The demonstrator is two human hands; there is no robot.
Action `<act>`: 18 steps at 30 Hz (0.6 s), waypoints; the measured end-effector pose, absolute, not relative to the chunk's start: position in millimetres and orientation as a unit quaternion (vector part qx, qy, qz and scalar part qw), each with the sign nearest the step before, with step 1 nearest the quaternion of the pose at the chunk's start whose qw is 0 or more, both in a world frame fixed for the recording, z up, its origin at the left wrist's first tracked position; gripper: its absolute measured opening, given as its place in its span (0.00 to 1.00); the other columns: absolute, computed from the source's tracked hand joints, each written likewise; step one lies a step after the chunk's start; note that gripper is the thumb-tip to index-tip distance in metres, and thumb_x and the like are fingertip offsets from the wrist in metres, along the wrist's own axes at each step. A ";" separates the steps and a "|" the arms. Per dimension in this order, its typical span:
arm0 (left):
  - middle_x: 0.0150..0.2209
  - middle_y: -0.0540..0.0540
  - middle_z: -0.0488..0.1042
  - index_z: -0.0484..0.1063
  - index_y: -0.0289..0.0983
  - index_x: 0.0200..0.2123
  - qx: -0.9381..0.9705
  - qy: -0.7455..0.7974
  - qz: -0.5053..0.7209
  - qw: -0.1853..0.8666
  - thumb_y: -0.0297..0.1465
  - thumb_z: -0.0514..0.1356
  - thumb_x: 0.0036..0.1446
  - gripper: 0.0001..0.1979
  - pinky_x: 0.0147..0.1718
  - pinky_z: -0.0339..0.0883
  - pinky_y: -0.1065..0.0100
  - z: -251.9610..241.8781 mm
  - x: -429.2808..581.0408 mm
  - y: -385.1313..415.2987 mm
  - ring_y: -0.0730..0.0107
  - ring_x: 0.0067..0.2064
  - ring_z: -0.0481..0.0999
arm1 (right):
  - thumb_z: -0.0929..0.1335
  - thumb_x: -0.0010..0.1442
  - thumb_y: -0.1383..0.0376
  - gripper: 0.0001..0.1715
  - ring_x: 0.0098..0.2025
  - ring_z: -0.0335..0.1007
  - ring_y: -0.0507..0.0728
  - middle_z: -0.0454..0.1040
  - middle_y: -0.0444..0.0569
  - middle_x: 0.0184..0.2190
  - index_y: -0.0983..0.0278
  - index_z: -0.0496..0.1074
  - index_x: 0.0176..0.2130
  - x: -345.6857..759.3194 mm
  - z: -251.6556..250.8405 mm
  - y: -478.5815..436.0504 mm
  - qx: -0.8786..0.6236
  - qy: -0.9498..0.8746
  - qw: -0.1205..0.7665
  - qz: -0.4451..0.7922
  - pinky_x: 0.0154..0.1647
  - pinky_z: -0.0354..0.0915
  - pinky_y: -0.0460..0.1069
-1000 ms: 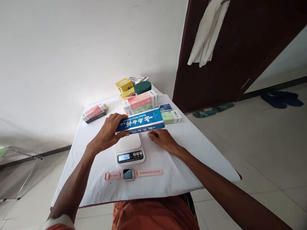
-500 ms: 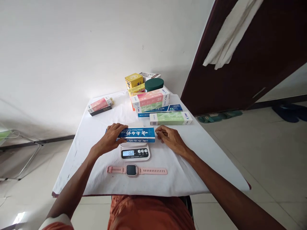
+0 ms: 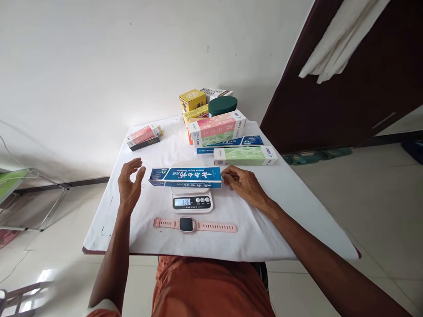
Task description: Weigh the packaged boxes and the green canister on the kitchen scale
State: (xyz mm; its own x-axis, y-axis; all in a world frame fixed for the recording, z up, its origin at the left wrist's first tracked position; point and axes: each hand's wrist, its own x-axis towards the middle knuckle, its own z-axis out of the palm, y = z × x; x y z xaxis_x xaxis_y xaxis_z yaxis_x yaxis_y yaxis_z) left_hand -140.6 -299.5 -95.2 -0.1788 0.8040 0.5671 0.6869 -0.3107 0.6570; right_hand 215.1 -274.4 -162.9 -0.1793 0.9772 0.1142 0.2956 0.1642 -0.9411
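Observation:
A long blue toothpaste box (image 3: 187,177) lies across the platform of a small white kitchen scale (image 3: 192,200), whose lit display shows digits. My left hand (image 3: 130,184) hovers just left of the box, fingers apart and curved, holding nothing. My right hand (image 3: 242,182) rests on the white tablecloth at the box's right end, fingers loosely curled, fingertips at or near the box. A pink smartwatch (image 3: 194,225) lies flat in front of the scale.
Behind the scale lie a green box (image 3: 245,155), a flat blue box (image 3: 231,142), a pink-and-green stack (image 3: 217,127), a yellow box (image 3: 192,100) and a dark green round tin (image 3: 222,105). A smaller box stack (image 3: 144,137) sits far left. A dark door (image 3: 346,88) stands to the right.
My left hand let go of the blue box and drew back to the left, opening. The box now rests on the scale, whose reading has changed. My right hand stays at its right end.

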 end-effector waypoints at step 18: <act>0.53 0.39 0.73 0.67 0.40 0.60 0.852 0.493 0.144 0.101 0.41 0.65 0.64 0.25 0.56 0.65 0.50 -82.2 -103.7 -281.2 0.53 0.54 0.73 | 0.65 0.64 0.53 0.15 0.25 0.67 0.53 0.73 0.45 0.25 0.60 0.71 0.34 216.0 -161.0 -275.8 -0.517 -0.669 0.370 0.385 0.29 0.63 0.49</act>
State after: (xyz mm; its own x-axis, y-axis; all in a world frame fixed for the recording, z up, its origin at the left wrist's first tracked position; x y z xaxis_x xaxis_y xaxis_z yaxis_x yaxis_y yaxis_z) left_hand -103.7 -281.2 -82.2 0.4719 0.8698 0.1445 0.8115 -0.4925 0.3146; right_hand 216.0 -275.8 -161.0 -0.1910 0.9769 0.0957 0.4068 0.1675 -0.8980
